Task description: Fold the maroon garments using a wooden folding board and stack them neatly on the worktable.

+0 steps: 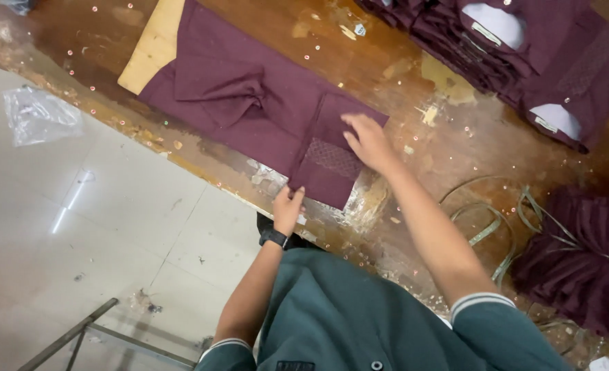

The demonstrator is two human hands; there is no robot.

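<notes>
Maroon fabric garment (249,103) lies spread along a worn wooden table (400,75), close to the table's near edge, with one end resting over a pale wooden board (150,51) and the other end folded back on itself into a squarish panel that shows a patch of lattice stitching (332,158). The middle of the cloth is bunched into a few creases. The left hand (287,206) grips the near corner of the folded panel at the table's edge, fingers curled and closed on the cloth; a black wristwatch (274,238) sits on that wrist. The right hand (367,139) lies flat on top of the folded panel, fingers stretched out and slightly spread, pressing on the fabric without grasping it. Both arms come out of a dark green short-sleeved shirt (345,323) with pale striped cuffs. At the far right of the table is a stack of folded maroon garments (558,48) with white collar inserts showing, well apart from the hands. Nearer, on the right, a heap of maroon cloth (586,261) is tied with thin green strapping (497,227), loops of which trail over the tabletop. Small scraps and shiny specks dot the wood. On the pale tiled floor (77,227) to the left lies a crumpled clear plastic bag (36,113), and a grey metal frame (91,336) shows at the bottom.
</notes>
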